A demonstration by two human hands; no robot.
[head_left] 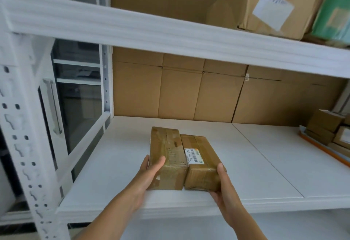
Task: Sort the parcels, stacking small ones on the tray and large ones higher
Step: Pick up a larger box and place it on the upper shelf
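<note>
Two long brown taped parcels lie side by side on the white shelf board (117, 164), near its front edge. My left hand (149, 175) grips the near left corner of the left parcel (166, 150), thumb on top. My right hand (225, 192) holds the near right corner of the right parcel (200, 156), which carries a white barcode label. At the far right an orange-rimmed tray (322, 148) holds several small brown parcels (323, 124).
Flattened cardboard (189, 92) lines the back of the shelf. The upper shelf beam (170, 31) crosses above, carrying a large labelled box (265, 6) and a green box (335, 12). A white perforated upright (24, 145) stands at left.
</note>
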